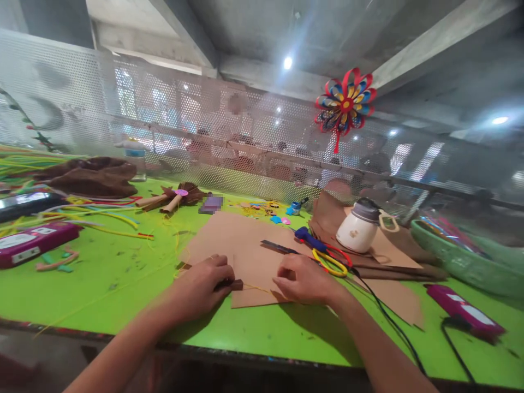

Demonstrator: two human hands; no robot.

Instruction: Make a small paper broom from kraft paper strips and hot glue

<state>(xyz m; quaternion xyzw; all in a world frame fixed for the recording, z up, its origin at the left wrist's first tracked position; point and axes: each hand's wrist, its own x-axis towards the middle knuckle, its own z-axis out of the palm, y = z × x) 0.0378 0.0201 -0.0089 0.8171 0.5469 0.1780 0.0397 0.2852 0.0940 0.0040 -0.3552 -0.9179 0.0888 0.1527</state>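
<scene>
My left hand (208, 281) is closed round a small dark brown folded piece of paper (236, 285), whose end sticks out past the fingers. A thin yellow string (256, 287) runs from that piece toward my right hand (303, 278), where thumb and fingers are pinched together on it. Both hands rest over flat sheets of light brown paper (245, 240) near the table's front edge. Just beyond my right hand lie scissors (331, 263) with yellow and red handles, a dark blade (278, 246) and a blue-handled tool (310, 238).
The green table (123, 295) also carries a white thermos (358, 229) on brown paper, a green basket (454, 251), purple power strips (466, 311), a brown paper bundle (176, 197), coloured cords (110, 215) and a brown cloth (94, 176). A perforated screen (184, 125) stands behind.
</scene>
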